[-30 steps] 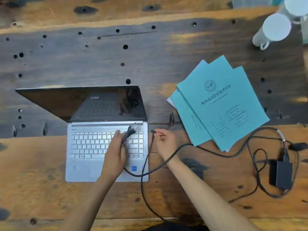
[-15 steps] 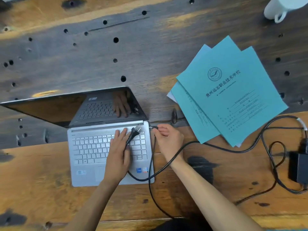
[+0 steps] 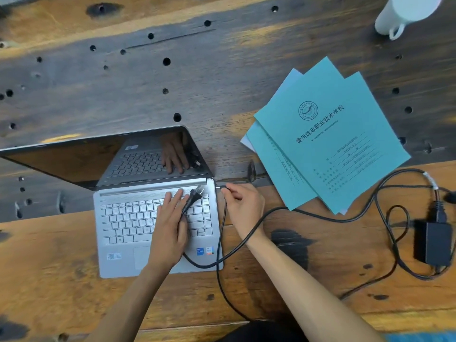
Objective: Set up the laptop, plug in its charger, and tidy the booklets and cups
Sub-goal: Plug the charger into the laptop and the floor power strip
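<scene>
Charger tip is pinched in the right hand, held against the laptop side by the hinge; seating cannot be told. The wall plug is held under the left hand, fingers flat on the keys. Cable runs from the right hand under the booklets to the power brick far right.

Risks judged: tip pushed in crooked; cable tugged, booklets dragged; keys pressed. Cup beyond, well apart.
</scene>
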A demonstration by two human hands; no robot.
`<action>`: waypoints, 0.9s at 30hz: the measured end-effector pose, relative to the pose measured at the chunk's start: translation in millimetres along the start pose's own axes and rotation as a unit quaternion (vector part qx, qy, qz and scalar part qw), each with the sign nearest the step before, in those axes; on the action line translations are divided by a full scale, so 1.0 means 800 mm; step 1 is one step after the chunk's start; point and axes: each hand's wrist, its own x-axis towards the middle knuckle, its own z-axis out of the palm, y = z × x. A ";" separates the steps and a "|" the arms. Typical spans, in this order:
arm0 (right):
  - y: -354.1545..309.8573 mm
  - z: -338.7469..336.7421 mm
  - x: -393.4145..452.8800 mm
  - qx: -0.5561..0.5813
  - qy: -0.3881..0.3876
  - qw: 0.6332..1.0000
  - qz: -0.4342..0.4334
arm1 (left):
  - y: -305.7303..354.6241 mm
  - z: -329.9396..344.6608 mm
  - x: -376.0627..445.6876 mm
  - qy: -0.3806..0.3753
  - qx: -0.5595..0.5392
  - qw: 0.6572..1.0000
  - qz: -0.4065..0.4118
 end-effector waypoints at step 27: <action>-0.001 0.009 0.001 -0.008 0.017 1.000 -0.017 | 0.007 0.000 -0.001 0.002 0.035 0.999 -0.002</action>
